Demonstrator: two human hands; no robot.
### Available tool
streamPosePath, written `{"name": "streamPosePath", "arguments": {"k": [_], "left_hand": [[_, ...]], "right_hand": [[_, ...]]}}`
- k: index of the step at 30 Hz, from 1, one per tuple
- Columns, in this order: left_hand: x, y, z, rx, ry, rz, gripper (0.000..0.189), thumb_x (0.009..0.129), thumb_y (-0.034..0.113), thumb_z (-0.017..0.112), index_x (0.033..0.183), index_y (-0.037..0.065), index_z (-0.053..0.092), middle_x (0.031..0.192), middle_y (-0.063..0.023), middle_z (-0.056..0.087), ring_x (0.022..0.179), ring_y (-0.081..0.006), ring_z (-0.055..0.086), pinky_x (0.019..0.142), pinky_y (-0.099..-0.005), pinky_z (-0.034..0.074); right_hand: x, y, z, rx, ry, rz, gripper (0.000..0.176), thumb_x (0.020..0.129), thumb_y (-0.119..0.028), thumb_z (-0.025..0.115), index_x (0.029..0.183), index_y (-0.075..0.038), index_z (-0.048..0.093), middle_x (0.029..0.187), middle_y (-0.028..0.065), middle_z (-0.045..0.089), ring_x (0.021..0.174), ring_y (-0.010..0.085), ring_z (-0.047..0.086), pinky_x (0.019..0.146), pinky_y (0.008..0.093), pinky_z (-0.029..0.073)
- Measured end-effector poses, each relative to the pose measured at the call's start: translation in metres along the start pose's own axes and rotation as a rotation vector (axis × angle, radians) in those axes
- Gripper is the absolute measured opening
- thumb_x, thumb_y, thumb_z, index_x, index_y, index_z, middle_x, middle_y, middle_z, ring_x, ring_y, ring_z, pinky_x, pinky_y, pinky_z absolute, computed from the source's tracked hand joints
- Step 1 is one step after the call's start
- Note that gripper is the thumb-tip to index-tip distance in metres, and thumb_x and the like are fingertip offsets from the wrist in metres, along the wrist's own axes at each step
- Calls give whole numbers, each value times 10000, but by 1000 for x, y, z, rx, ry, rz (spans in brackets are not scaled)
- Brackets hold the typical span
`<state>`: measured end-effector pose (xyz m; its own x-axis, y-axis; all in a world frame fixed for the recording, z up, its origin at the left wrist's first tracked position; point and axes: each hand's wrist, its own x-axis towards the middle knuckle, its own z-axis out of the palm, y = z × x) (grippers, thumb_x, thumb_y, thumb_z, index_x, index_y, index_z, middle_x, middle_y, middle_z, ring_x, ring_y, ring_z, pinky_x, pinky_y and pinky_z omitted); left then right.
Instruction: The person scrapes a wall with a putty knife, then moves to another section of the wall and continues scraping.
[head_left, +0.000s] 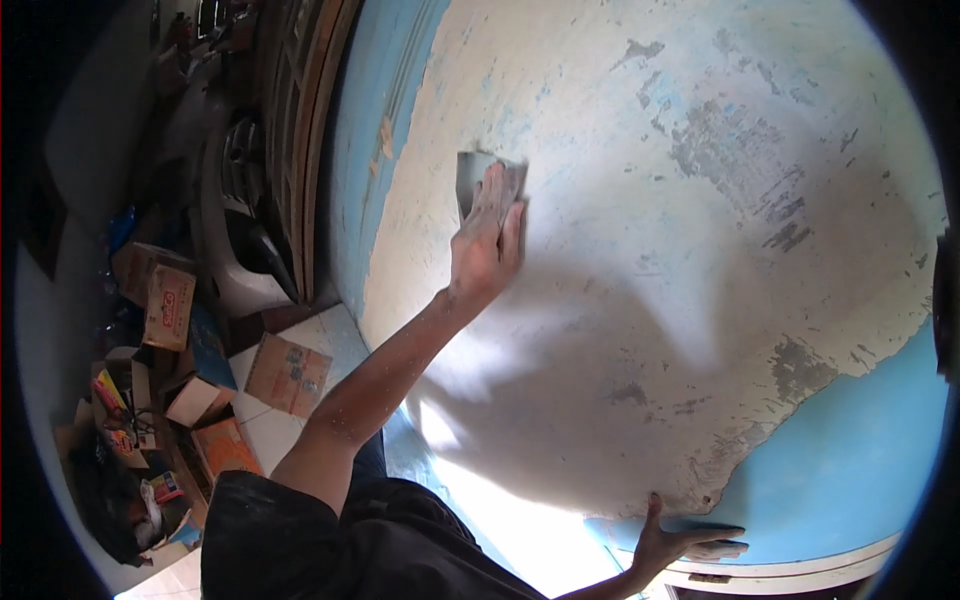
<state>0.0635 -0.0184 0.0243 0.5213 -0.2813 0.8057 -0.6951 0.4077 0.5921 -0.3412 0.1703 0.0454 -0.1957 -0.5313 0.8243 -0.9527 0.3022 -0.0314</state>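
A pale, patchy wall (600,230) with grey scuffed spots and blue paint around it fills the view. My left hand (487,235) presses a grey, flat sheet (470,175) against its upper left part; the fingers lie over the sheet and hide much of it. Low on the right, my right hand (680,540) rests by the blue paint (850,460) near the wall's lower edge, with thumb and fingers spread and nothing in it.
Cardboard boxes (170,305) and mixed items are piled on the left. A flattened piece of cardboard (287,375) lies on the tiled floor. Beyond the boxes stands a motorcycle (245,230), next to a brown wooden frame (310,130).
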Motion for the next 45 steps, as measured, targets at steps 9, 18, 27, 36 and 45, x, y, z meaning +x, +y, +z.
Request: {"name": "streamPosePath", "arguments": {"k": [9, 18, 27, 36, 45], "left_hand": [[-20, 8, -9, -5, -68, -86, 475, 1007, 194, 423, 1404, -58, 356, 1404, -286, 416, 1284, -396, 448, 1050, -411, 396], [47, 17, -7, -94, -53, -276, 436, 994, 166, 456, 1359, -70, 418, 1362, -285, 462, 1249, -420, 473, 1018, -418, 432], [14, 4, -3, -38, -42, -57, 455, 981, 150, 482, 1361, -87, 399, 1364, -300, 450, 1226, -423, 496, 1011, -430, 438], [-43, -2, -13, -48, -50, 27, 419, 978, 140, 489, 1341, -64, 441, 1331, -279, 497, 1214, -376, 528, 955, -406, 484], [20, 0, -8, -44, -53, -244, 514, 970, 165, 521, 1389, -81, 355, 1359, -291, 459, 1207, -425, 510, 1025, -434, 430]], "right_hand": [[7, -18, -23, -93, -88, -63, 1519, 578, -634, 828, 1418, 84, -213, 1388, 504, -157, 1326, 634, -37, 1008, 727, 229], [4, -13, -17, -41, -40, -50, 1418, 654, -701, 724, 1436, 88, -156, 1389, 520, -96, 1381, 548, -53, 1014, 746, 185], [0, -4, 4, 17, 100, -32, 1450, 555, -810, 689, 1507, -86, -130, 1517, 306, -193, 1417, 457, -165, 1093, 655, -17], [0, -3, 7, 16, 77, -13, 1454, 541, -839, 665, 1508, -97, -128, 1522, 296, -192, 1421, 458, -143, 1088, 675, 5], [1, 3, 8, 16, 48, -15, 1461, 538, -834, 668, 1503, -102, -149, 1512, 294, -230, 1415, 452, -174, 1100, 657, 6]]}}
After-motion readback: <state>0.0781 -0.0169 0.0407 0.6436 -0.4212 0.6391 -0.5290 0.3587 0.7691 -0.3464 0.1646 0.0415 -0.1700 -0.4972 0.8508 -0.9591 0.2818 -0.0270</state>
